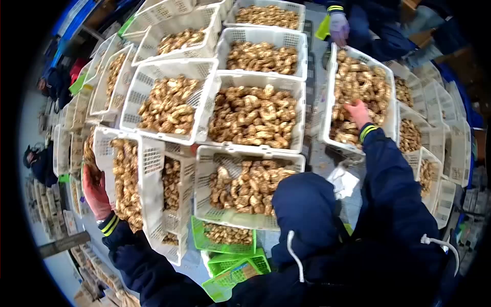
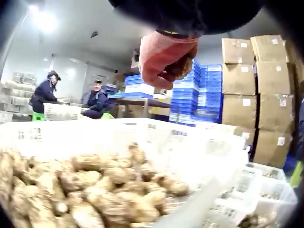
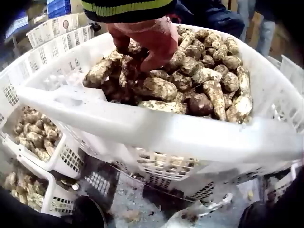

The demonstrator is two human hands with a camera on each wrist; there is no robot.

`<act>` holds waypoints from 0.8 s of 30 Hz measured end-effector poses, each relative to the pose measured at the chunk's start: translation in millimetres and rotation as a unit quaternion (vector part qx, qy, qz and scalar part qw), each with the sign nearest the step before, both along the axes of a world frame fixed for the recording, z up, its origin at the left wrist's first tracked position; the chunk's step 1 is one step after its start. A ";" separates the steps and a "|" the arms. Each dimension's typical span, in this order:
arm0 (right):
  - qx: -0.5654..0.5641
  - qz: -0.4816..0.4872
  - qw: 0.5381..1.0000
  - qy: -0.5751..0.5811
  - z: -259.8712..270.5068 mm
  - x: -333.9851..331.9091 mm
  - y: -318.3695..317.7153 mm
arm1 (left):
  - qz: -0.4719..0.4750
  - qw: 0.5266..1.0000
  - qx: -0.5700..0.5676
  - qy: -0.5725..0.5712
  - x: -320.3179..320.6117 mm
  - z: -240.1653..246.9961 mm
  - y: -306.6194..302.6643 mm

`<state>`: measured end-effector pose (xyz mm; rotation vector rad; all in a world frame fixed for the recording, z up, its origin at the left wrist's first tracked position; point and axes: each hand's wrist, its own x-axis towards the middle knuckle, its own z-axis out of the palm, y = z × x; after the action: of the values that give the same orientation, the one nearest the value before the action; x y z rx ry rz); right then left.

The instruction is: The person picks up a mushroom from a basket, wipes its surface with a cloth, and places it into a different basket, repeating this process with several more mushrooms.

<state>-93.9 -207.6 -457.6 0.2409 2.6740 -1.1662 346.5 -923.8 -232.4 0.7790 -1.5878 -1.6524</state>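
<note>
My left hand (image 1: 97,194), in a pink glove, is over the left side of a tilted white crate (image 1: 152,158). Its curled fingers hold a brown mushroom (image 2: 182,69), raised above the crate's rim in the left wrist view. On the right, my right hand (image 1: 359,113) reaches into a white crate (image 3: 142,126) heaped with chunky cream-and-brown mushrooms (image 3: 204,76). Thumb and fingers point down around a dirt-covered mushroom (image 3: 127,71) in the pile. Part of that mushroom is hidden by the fingers and by its neighbours.
Several white crates of mushrooms (image 1: 253,115) stand in rows ahead. Green baskets (image 1: 225,238) sit in front of me. Across the right crate is another person's gloved hand (image 1: 339,28). Crumpled white plastic (image 1: 343,181) lies on the floor. Cardboard boxes (image 2: 273,102) are stacked behind.
</note>
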 end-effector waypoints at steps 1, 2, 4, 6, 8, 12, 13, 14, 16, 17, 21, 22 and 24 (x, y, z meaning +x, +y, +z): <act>-0.100 -0.023 0.995 -0.001 18.2 10.0 -10.7 | -0.066 0.996 0.000 0.054 -19.3 1.0 10.3; -0.226 -0.052 0.973 -0.015 29.9 16.1 -10.6 | -0.009 0.993 0.082 0.081 -56.3 15.2 42.8; -0.435 -0.127 0.889 -0.059 62.0 32.3 -11.1 | -0.019 0.978 0.155 0.135 -98.7 5.8 49.5; -0.504 -0.029 0.859 -0.083 78.7 41.5 4.4 | -0.004 0.946 0.286 0.150 -130.4 -7.9 44.9; -0.575 0.044 0.812 -0.086 99.4 57.2 15.9 | -0.051 0.942 0.277 0.182 -158.2 -46.3 57.2; -0.622 0.190 0.750 -0.117 190.5 99.9 16.0 | -0.241 0.946 0.168 0.139 -203.7 -9.1 248.1; -0.555 0.191 0.803 -0.102 218.3 113.9 15.4 | -0.263 0.947 0.142 0.120 -210.9 9.8 310.0; -0.656 0.202 0.713 -0.146 200.3 109.4 28.7 | -0.328 0.923 0.186 0.075 -214.5 20.3 354.6; -0.650 0.209 0.715 -0.151 222.1 129.6 34.9 | -0.501 0.864 0.054 0.011 -221.9 14.5 428.8; -0.653 0.219 0.708 -0.158 227.3 136.3 39.7 | -0.489 0.855 0.169 -0.046 -219.9 15.7 469.9; -0.491 0.277 0.824 -0.054 268.3 174.9 55.1 | -0.556 0.818 0.136 -0.053 -204.9 -1.8 587.8; -0.256 0.331 0.905 0.076 277.5 180.5 69.9 | -0.549 0.820 0.151 -0.058 -204.6 -11.2 603.5; -0.292 0.302 0.904 0.079 274.6 189.8 90.0 | -0.545 0.822 0.155 -0.057 -199.4 -13.4 628.5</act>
<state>95.8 -117.6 -183.0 -0.7474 2.1011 -1.6979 147.1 -295.3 -245.8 0.0151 -2.0390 -2.7484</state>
